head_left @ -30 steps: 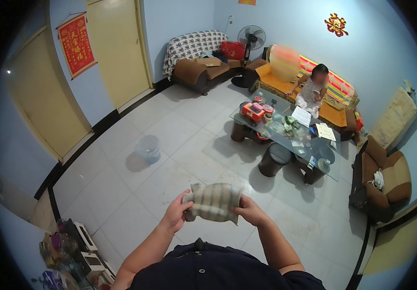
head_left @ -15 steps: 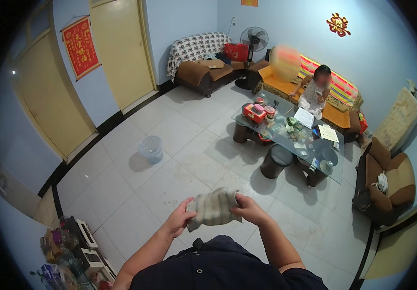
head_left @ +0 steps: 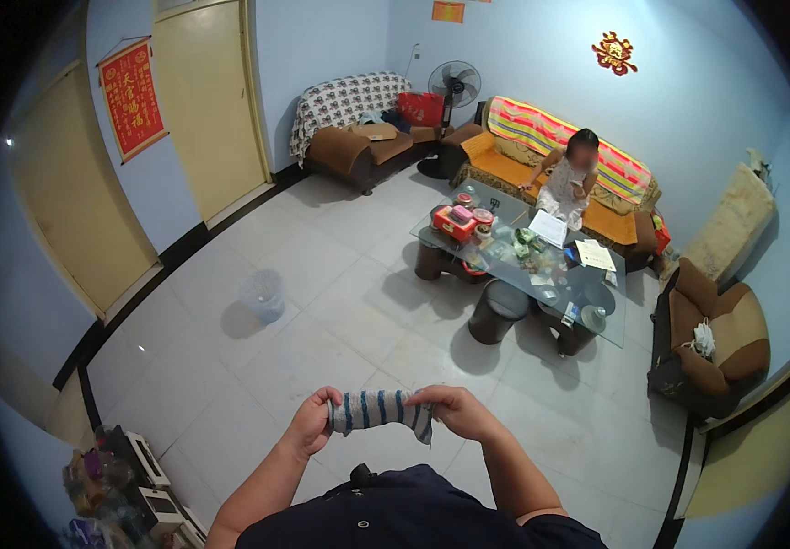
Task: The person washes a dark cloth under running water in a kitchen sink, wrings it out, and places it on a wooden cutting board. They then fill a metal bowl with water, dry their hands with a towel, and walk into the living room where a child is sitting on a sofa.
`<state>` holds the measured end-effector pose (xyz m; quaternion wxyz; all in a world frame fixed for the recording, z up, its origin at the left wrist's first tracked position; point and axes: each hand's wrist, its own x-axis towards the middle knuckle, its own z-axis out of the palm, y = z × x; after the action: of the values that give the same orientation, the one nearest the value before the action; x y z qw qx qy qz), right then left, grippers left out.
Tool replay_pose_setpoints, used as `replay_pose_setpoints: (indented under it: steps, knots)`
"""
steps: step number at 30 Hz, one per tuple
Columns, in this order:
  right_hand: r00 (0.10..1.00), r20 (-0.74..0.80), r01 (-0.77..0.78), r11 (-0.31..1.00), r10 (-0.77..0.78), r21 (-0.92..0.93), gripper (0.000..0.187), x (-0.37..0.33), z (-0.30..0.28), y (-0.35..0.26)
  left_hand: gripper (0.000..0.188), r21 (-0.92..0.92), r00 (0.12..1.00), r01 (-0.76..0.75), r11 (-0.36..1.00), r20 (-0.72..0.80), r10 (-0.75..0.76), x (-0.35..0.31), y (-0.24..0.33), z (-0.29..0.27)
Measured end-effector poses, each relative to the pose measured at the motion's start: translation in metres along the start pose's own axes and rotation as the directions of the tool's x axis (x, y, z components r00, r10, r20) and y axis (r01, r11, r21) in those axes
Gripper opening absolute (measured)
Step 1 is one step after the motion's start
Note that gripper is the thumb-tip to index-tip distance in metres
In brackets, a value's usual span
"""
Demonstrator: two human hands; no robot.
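Note:
A small grey cloth [head_left: 375,411] with blue stripes, perhaps a towel, is stretched between my two hands in front of my chest. My left hand [head_left: 316,419] pinches its left end, thumb on top. The right end is gripped by my right hand [head_left: 457,411], and a corner hangs down below those fingers. The cloth looks folded or doubled into a narrow band. Both hands are in the air over the tiled floor.
A pale wastebasket [head_left: 263,296] stands on the floor ahead left. Further off are a glass coffee table [head_left: 505,261] with clutter, a black round stool [head_left: 498,312] and a sofa where a person [head_left: 567,178] sits. An armchair [head_left: 710,343] is at right; a cluttered cabinet [head_left: 152,494] at lower left.
The cloth now shows a narrower face with bold blue stripes instead of its wider, paler face. My hands have shifted slightly left, and the whole view has shifted a little.

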<state>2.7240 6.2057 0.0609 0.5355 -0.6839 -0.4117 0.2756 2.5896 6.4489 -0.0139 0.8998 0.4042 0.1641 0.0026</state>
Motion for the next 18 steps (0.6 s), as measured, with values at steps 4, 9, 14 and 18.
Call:
replay_pose_setpoints:
  steps: [4,9,14,18]
  knots:
    - [0.999,-0.004,-0.047,0.999,0.047,0.023,0.039,-0.009,0.003,-0.007,0.02,0.061,0.997,0.063,0.996,-0.05,-0.06,0.0,0.004,0.01]
    - [0.998,-0.036,-0.052,0.984,0.059,0.171,0.042,-0.018,0.006,-0.012,0.017,0.023,0.989,0.136,0.99,0.047,-0.137,0.001,0.011,0.02]
    - [0.994,-0.079,-0.051,0.967,0.073,0.25,0.043,-0.026,0.015,-0.011,0.023,-0.205,0.978,0.205,0.957,0.092,-0.189,-0.009,0.023,0.03]
    - [0.992,-0.091,-0.071,0.977,0.09,0.2,0.043,-0.027,0.024,-0.021,0.032,-0.268,0.947,0.287,0.92,0.223,-0.23,-0.013,0.029,0.02]
